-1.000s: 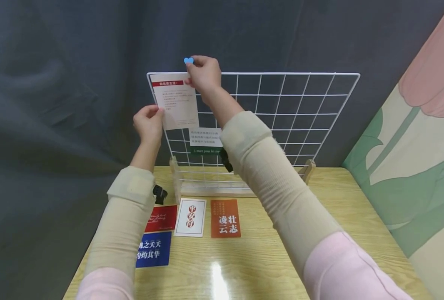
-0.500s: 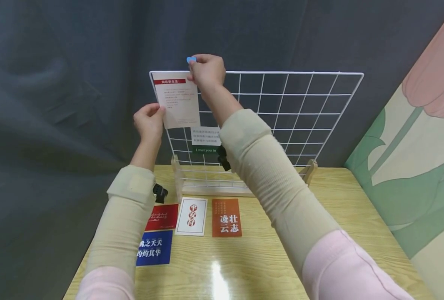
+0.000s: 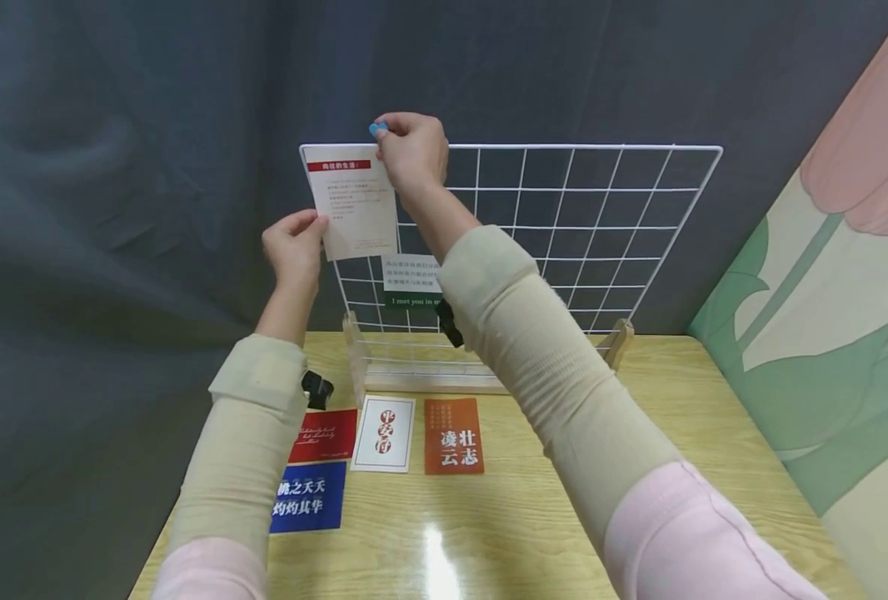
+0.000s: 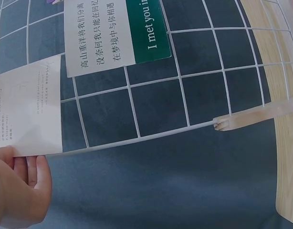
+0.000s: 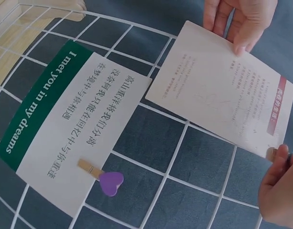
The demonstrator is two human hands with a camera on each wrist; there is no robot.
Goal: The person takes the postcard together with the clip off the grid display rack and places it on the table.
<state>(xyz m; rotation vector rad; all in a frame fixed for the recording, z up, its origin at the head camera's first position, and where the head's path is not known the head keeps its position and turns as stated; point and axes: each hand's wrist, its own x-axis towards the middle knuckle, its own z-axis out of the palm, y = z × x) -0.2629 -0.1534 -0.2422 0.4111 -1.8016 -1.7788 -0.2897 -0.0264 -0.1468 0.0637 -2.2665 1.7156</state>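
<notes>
A cream card with a red title bar (image 3: 350, 200) hangs against the upper left corner of the white wire grid (image 3: 564, 190). My left hand (image 3: 294, 243) pinches its left edge between thumb and fingers. At the card's top right corner, my right hand (image 3: 416, 152) pinches a small wooden clothespin (image 5: 271, 153) with a blue heart (image 3: 378, 129) on it. The clothespin's tip overlaps the card's corner in the right wrist view. Below hangs a white and green card (image 5: 79, 129), held to the wires by a clothespin with a purple heart (image 5: 111, 183).
The grid stands in wooden feet (image 3: 618, 343) on a wooden table (image 3: 534, 517). Flat in front lie a red card (image 3: 327, 435), a blue card (image 3: 309, 498), a white card (image 3: 383, 435) and an orange card (image 3: 453, 437). Dark cloth (image 3: 152, 167) hangs behind.
The right hand has come down slightly, and the blue heart has tipped, so less of its face shows. The left hand keeps its pinch on the card, which stays in place.
</notes>
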